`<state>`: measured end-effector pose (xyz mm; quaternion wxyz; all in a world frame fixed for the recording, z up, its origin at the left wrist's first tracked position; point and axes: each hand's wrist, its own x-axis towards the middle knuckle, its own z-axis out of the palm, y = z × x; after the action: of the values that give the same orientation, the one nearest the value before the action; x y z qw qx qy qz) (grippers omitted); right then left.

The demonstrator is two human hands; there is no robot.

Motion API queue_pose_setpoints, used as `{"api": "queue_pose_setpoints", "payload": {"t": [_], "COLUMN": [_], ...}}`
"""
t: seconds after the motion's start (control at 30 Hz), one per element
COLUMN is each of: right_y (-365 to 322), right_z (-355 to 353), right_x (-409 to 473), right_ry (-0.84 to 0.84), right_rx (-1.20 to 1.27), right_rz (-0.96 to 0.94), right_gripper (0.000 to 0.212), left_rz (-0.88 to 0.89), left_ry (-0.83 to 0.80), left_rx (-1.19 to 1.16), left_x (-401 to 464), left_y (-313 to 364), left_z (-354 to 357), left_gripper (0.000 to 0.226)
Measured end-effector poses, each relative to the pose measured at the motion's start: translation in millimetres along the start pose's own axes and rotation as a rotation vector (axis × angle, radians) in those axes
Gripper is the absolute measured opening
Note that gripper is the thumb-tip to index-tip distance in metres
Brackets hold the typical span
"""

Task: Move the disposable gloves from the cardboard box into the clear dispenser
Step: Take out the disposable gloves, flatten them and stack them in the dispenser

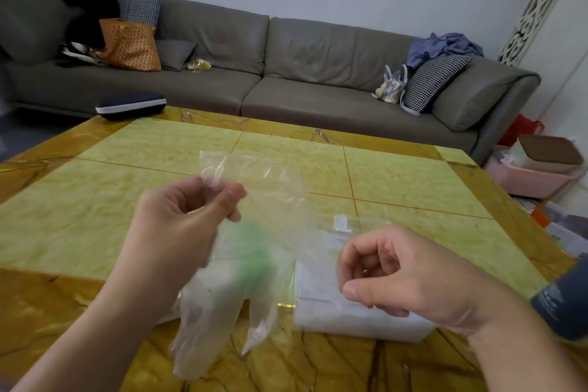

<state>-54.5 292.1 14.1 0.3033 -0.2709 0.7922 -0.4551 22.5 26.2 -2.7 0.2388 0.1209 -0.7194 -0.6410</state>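
My left hand (pixel 187 219) pinches the cuff of a clear disposable glove (pixel 254 188) and holds it up above the table; the glove's fingers (pixel 206 321) hang down toward me. Behind the glove a blurred green and white shape (pixel 254 251) shows, probably the cardboard box. The clear dispenser (pixel 356 305), filled with white folded gloves, lies on the table under my right hand (pixel 391 277). My right hand hovers over it with fingers curled; whether it pinches any film I cannot tell.
The yellow marble table (pixel 127 188) stretches ahead. A dark case (pixel 130 104) lies at its far left edge. A grey sofa (pixel 286 79) with cushions and bags stands behind. Pink bins (pixel 534 175) sit on the floor at right.
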Motion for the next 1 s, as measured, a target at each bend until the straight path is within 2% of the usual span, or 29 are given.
{"api": "queue_pose_setpoints", "payload": {"t": [0.07,0.17,0.23,0.3,0.37,0.4,0.57,0.67,0.73,0.8,0.9,0.97,1.0], "right_y": [1.0,-3.6,-10.6,-16.9,-19.0,-17.8,5.1,21.2,32.7,40.8,49.2,51.8,52.8], "right_z": [-0.3,5.0,13.0,21.8,24.5,22.4,-6.8,-20.9,-24.5,-23.7,-20.5,-18.2,-16.9], "right_x": [-1.7,1.1,6.8,13.5,17.5,17.8,8.4,6.6,5.9,7.0,9.1,9.4,8.8], "right_ry": [0.037,0.198,0.288,0.279,0.303,0.343,0.609,0.787,0.869,0.888,0.862,0.847,0.841], "right_rx": [0.027,0.133,0.074,-0.031,-0.039,-0.005,0.152,0.262,0.298,0.287,0.24,0.17,0.138], "right_rz": [-0.013,-0.127,-0.206,-0.225,-0.247,-0.248,-0.13,-0.115,-0.094,-0.035,0.031,0.058,0.074], "right_gripper": [0.012,0.039,0.052,0.04,0.01,0.002,0.011,0.012,0.016,0.018,0.023,0.021,0.02], "left_rz": [0.015,0.035,0.036,0.018,-0.019,-0.036,-0.159,-0.147,-0.045,0.184,0.568,0.664,0.635], "left_ry": [-0.022,-0.102,-0.208,-0.337,-0.421,-0.426,-0.192,0.005,0.151,0.203,0.008,-0.188,-0.293], "left_rx": [0.011,0.021,0.065,0.108,0.141,0.145,0.009,-0.119,-0.07,0.104,0.348,0.496,0.596], "left_x": [-1.2,-5.7,-9.8,-13.7,-13.6,-11.3,8.2,18.7,18.3,8.2,-15.9,-20.2,-18.7], "left_y": [0.6,3.8,6.9,11.4,13.3,12.7,3.2,-5.9,-7.5,2.8,35.0,43.9,42.4], "left_z": [1.6,7.7,13.8,18.7,19.3,16.4,-2.8,-1.1,6.7,19.8,60.5,93.1,109.2], "left_gripper": [0.028,0.027,0.026,0.025,0.02,0.017,0.016,0.016,0.011,0.004,0.012,0.012,0.013]}}
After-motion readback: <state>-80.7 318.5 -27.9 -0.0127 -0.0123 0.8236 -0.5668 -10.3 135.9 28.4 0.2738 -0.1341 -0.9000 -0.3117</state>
